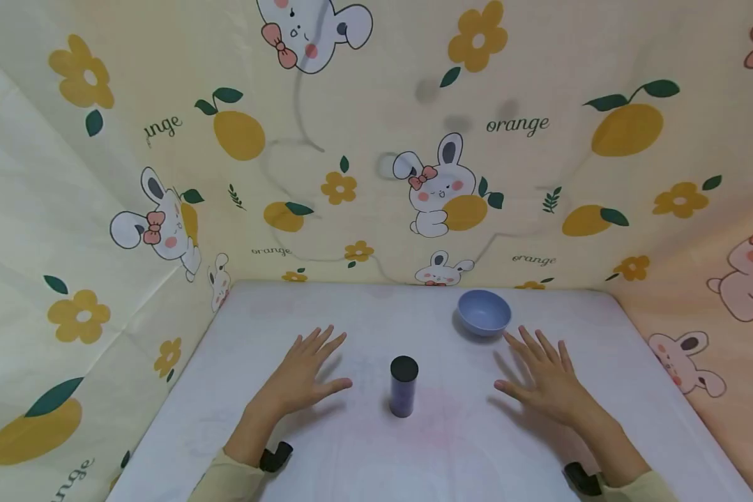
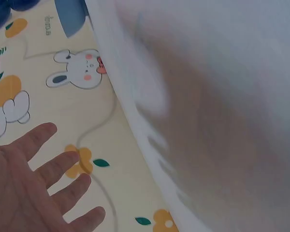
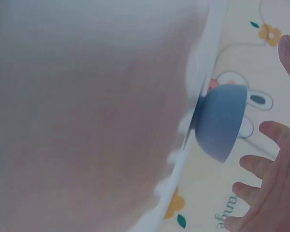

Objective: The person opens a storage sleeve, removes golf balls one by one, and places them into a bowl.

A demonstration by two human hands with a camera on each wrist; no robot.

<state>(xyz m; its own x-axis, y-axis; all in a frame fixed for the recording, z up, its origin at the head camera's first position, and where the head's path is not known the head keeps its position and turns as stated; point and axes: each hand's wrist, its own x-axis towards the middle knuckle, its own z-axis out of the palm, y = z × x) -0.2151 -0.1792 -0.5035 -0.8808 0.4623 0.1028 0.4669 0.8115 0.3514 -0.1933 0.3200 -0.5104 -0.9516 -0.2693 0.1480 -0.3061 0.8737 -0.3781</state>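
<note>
A purple cylinder with a black top [image 1: 404, 390] stands upright on the white table, between the two hands. My left hand [image 1: 301, 380] hovers to its left with fingers spread, holding nothing. On the other side my right hand [image 1: 546, 383] is likewise spread and holds nothing. A blue bowl [image 1: 484, 314] sits at the back right, just beyond the right fingertips and apart from them. The right wrist view shows the bowl [image 3: 222, 121] from the side, near the right hand [image 3: 275, 179]. In the left wrist view the left hand [image 2: 34, 188] has its fingers apart.
The white table [image 1: 364, 460] reaches back to a cream cloth [image 1: 376, 104] printed with rabbits, oranges and flowers. Similar cloth hangs along the left and right sides. Dark bands [image 1: 276, 457] are worn on both wrists.
</note>
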